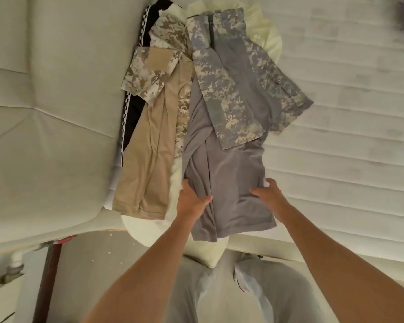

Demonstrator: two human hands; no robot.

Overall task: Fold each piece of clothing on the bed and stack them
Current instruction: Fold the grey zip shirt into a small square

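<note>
Leaning over the bed (336,113), a person holds the lower part of a grey shirt (231,164) with both hands. The left hand (191,199) has its grip clamped on a bunch of cloth at the shirt's left side, thumb on top. The right hand (266,194) pinches the right side, fingers tucked under the edge. The grey shirt has camouflage sleeves folded in across its chest and lies lengthwise on the mattress near its edge. Just beside it on the left lies a tan shirt (147,159) with sandy camouflage sleeves, over a black garment (133,113) with a checkered stripe. Pale yellow cloth (266,31) shows beneath the pile.
</note>
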